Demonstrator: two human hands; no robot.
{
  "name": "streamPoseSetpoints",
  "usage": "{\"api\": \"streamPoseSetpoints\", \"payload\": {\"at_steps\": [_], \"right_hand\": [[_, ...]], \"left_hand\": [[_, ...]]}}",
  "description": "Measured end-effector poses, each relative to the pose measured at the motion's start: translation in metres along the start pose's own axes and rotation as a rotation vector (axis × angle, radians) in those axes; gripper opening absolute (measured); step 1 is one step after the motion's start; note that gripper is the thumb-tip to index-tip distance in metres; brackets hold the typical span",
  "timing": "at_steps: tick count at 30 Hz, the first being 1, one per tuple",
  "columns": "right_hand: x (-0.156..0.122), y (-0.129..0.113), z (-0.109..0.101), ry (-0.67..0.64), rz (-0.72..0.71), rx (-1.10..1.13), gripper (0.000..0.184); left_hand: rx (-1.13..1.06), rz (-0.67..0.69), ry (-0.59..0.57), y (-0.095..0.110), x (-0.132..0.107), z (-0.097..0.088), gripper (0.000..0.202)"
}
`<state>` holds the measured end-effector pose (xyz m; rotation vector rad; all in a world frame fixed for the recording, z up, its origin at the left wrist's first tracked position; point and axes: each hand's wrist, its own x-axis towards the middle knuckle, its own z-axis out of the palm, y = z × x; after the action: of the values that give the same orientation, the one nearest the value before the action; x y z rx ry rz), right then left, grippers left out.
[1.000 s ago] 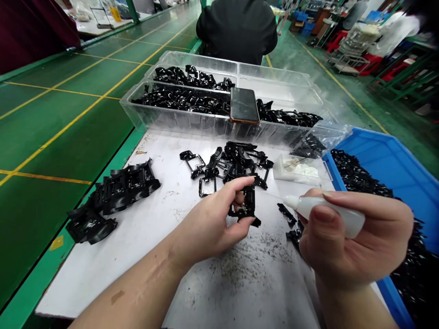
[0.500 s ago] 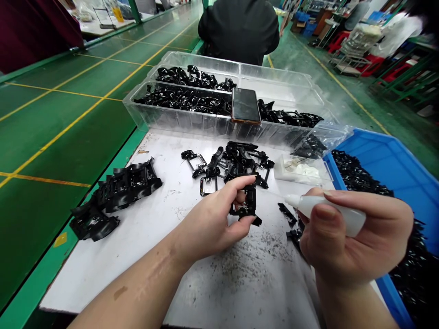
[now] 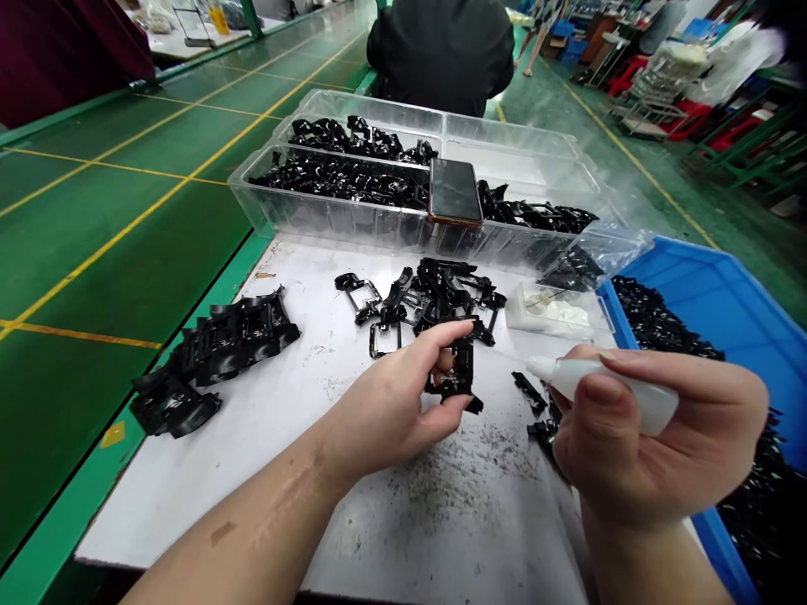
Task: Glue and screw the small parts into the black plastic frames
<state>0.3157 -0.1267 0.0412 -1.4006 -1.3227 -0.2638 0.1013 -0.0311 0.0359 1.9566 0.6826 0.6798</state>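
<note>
Between thumb and fingers, my left hand (image 3: 391, 403) holds a black plastic frame part (image 3: 463, 370) above the white tabletop (image 3: 283, 470). My right hand (image 3: 656, 428) is closed around a white squeeze bottle (image 3: 621, 391), its thin nozzle pointing left at the held part; whether the tip touches it I cannot tell. Behind my left hand lies a loose pile of black frame parts (image 3: 441, 290). A row of black assembled parts (image 3: 230, 340) stands on the left of the table. A few small black pieces (image 3: 530, 393) lie beneath the bottle.
Clear plastic trays (image 3: 340, 217) of black parts line the table's back, with a phone (image 3: 454, 192) resting across them. A small clear box (image 3: 555, 313) holds white material. At right stands a blue bin (image 3: 712, 294) full of small black parts. A person in black (image 3: 441, 55) sits beyond.
Both hands keep nearly the same pose, with the part and the bottle still held. The view has shifted very slightly. A walking person's legs now show at the back.
</note>
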Motion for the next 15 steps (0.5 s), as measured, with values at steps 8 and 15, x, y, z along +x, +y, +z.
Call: {"api": "streamPoseSetpoints", "payload": {"at_steps": [8,15], "right_hand": [[-0.001,0.008,0.004,0.069,-0.013,-0.019,0.021],[-0.002,0.011,0.008,0.116,-0.041,-0.012,0.019]], "left_hand": [[0.028,-0.003,-0.007,0.0,0.0,0.0,0.069],[0.038,0.003,0.004,0.0,0.0,0.0,0.07]]}}
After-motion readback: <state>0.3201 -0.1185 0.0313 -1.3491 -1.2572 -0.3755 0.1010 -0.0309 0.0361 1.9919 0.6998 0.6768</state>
